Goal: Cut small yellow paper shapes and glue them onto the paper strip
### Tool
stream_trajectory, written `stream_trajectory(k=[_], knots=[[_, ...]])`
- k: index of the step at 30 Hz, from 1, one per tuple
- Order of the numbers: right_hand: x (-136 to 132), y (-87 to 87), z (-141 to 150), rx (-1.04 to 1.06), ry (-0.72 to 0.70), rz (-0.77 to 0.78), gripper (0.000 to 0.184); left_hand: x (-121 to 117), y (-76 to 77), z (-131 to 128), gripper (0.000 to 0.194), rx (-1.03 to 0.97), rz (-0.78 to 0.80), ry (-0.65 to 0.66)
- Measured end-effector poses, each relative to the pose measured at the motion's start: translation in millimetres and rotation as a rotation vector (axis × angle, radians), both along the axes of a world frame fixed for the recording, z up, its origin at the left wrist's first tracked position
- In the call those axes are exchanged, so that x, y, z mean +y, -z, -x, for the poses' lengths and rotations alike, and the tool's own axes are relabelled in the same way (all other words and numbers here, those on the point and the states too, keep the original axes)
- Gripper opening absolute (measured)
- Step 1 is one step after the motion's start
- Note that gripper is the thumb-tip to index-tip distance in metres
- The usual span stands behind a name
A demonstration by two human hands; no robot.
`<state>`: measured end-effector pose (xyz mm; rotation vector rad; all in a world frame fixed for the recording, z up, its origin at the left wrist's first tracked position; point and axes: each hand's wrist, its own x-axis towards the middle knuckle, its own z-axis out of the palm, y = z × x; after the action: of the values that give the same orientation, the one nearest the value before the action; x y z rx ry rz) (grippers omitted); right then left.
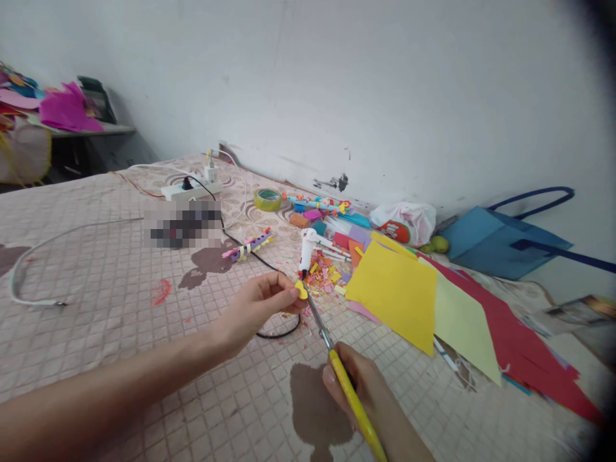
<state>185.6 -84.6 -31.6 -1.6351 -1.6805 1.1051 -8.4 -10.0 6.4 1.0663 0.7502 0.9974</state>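
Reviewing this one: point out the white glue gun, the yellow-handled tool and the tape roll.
White glue gun (306, 255): head view, on its body.
Yellow-handled tool (355, 401): head view, on its handle.
Tape roll (267, 205): head view, on its outer side.

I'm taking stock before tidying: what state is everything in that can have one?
Left hand: pinching small yellow piece
Right hand: gripping yellow-handled tool, open or shut unclear
Power strip: plugs inserted
Tape roll: lying flat
Glue gun: set down, heat unclear
White cable: near end loose
Yellow sheet: unfolded

Passage opens over pink checked cloth (110, 276) well left of the white plastic glue gun (307, 251), a thin black cord (264, 261) lying between.
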Motion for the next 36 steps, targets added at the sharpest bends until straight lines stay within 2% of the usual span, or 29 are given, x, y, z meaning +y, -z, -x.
stream_trajectory(k=[3, 9, 24, 36], knots=[[1, 1.8, -2, -0.005, -0.008, 0.015, 0.032, 0, -1.2, -1, 0.018, -0.005, 0.004, -0.001], [-3, -11.4, -3, -0.03, -0.078, -0.014, 0.027, -1, -2.0, -1, 0.017, -0.013, 0.019, -0.007], [-3, -11.7, -1, -0.007, -0.042, -0.007, 0.03, 0, -1.3, 1, 0.017, -0.02, 0.017, -0.015], [-4, -20.0, 2, -0.003, -0.036, -0.019, 0.032, 1, -1.2, 2, 0.017, -0.048, -0.001, -0.01]])
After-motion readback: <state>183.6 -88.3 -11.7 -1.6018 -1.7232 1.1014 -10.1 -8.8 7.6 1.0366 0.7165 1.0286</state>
